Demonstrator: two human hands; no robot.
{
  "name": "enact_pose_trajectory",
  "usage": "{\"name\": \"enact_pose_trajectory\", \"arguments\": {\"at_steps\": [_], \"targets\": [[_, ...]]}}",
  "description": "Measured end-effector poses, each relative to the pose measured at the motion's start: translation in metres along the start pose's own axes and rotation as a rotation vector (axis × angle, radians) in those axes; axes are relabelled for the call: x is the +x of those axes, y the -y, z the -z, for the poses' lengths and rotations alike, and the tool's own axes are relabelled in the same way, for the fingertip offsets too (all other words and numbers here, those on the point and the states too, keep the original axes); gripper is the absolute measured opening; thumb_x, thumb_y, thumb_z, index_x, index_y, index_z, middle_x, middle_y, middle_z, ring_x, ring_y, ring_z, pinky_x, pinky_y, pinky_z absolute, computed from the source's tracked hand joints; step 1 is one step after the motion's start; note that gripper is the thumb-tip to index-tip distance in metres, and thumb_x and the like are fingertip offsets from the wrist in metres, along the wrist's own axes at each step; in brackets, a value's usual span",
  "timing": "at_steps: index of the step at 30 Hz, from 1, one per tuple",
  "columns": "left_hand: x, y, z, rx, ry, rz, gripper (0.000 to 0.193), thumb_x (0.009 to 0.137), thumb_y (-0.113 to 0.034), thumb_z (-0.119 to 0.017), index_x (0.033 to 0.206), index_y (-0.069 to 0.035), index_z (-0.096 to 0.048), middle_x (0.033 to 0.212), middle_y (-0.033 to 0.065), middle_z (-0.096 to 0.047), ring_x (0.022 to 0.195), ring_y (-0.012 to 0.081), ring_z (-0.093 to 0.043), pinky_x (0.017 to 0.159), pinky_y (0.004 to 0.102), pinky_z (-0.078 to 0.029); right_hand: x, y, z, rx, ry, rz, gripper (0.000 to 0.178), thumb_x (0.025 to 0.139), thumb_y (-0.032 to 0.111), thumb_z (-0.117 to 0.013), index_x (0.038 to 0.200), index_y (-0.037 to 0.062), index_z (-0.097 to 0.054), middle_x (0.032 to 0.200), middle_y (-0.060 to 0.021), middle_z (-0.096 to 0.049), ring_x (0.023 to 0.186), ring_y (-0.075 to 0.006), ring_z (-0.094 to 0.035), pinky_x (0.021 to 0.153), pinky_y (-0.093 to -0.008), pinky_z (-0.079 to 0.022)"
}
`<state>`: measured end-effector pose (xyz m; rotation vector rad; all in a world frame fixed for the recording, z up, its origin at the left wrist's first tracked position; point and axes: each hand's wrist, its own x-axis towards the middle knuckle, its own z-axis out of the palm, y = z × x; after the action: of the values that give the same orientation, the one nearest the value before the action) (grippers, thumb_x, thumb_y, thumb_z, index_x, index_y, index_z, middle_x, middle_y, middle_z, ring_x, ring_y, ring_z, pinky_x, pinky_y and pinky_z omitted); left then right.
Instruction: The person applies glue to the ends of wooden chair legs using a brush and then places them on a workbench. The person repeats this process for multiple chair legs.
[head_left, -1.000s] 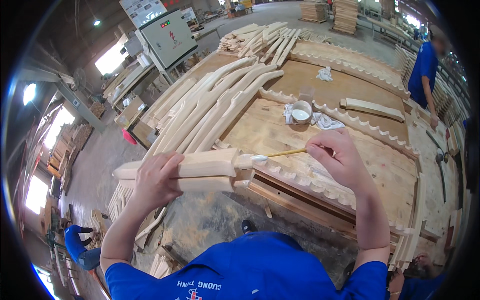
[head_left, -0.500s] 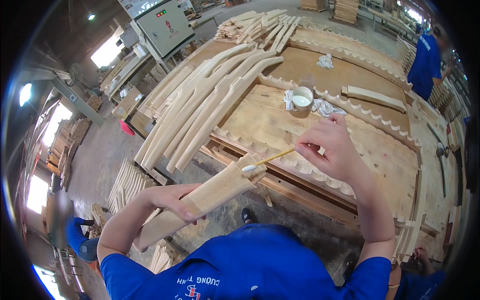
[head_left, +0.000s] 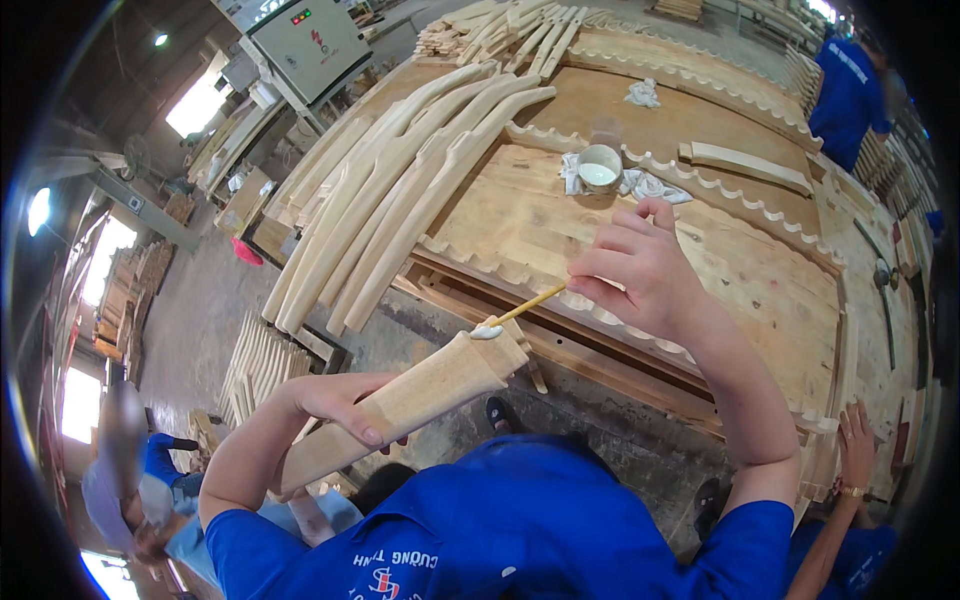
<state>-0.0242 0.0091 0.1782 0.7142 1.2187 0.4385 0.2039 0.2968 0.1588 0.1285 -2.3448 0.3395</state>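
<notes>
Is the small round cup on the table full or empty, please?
Not empty. The cup stands upright on the wooden table beside white rags, and white paste shows inside it. How deep the paste goes, I cannot tell.

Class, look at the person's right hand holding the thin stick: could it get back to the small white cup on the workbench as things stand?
Probably yes: the right hand is over bare board, and nothing stands between it and the cup.

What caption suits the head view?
Left hand holds a wooden piece; right hand dabs white glue with a stick.
</notes>
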Motion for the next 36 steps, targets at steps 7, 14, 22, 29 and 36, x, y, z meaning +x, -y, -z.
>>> {"name": "enact_pose_trajectory", "arguments": {"at_steps": [7, 14, 22, 29, 36], "targets": [[0.000, 0.011, 0.000, -0.080, 0.000, -0.008, 0.096, 0.062, -0.033, -0.079, 0.136, 0.000, -0.027, 0.105, 0.0131, -0.052, 0.095, 0.0219, -0.056, 0.080, 0.0367, -0.049, -0.006, 0.002, 0.003, 0.016, 0.074, 0.056, 0.011, 0.078, 0.022, -0.067, 0.073, 0.0163, -0.060, 0.064, 0.0030, -0.047, 0.070, -0.0147, -0.049, 0.080, -0.0352, -0.028], [0.001, 0.020, 0.011, -0.209, 0.080, -0.024, 0.092, 0.061, -0.029, -0.081, 0.132, 0.002, -0.031, 0.107, 0.0146, -0.053, 0.098, 0.0231, -0.056, 0.080, 0.0379, -0.051, -0.012, -0.003, 0.019, 0.043, 0.062, 0.055, 0.011, 0.076, 0.020, -0.070, 0.072, 0.0152, -0.061, 0.065, 0.0024, -0.048, 0.069, -0.0150, -0.048, 0.080, -0.0345, -0.029], [0.001, 0.032, 0.015, -0.312, 0.066, -0.006, 0.093, 0.058, -0.019, -0.082, 0.132, 0.004, -0.030, 0.111, 0.0249, -0.054, 0.102, 0.0365, -0.057, 0.085, 0.0502, -0.047, -0.010, -0.011, 0.004, -0.036, 0.010, 0.015, 0.014, 0.078, 0.021, -0.067, 0.072, 0.0133, -0.057, 0.064, 0.0008, -0.046, 0.068, -0.0161, -0.047, 0.081, -0.0359, -0.030], [-0.001, 0.030, 0.015, -0.405, -0.029, 0.027, 0.100, 0.052, -0.018, -0.082, 0.134, 0.003, -0.029, 0.115, 0.0194, -0.052, 0.104, 0.0314, -0.055, 0.089, 0.0413, -0.046, -0.018, -0.009, -0.010, -0.112, -0.015, 0.067, 0.019, 0.080, 0.023, -0.061, 0.066, 0.0151, -0.051, 0.064, 0.0012, -0.046, 0.073, -0.0159, -0.051, 0.083, -0.0384, -0.031], [0.001, 0.043, 0.023, -0.395, 0.050, 0.052, 0.094, 0.051, -0.016, -0.081, 0.130, 0.006, -0.036, 0.113, 0.0213, -0.053, 0.103, 0.0318, -0.055, 0.087, 0.0416, -0.047, -0.023, -0.012, 0.001, -0.022, -0.016, 0.091, 0.016, 0.076, 0.021, -0.061, 0.065, 0.0164, -0.051, 0.064, 0.0021, -0.044, 0.074, -0.0142, -0.051, 0.085, -0.0384, -0.030]]}}
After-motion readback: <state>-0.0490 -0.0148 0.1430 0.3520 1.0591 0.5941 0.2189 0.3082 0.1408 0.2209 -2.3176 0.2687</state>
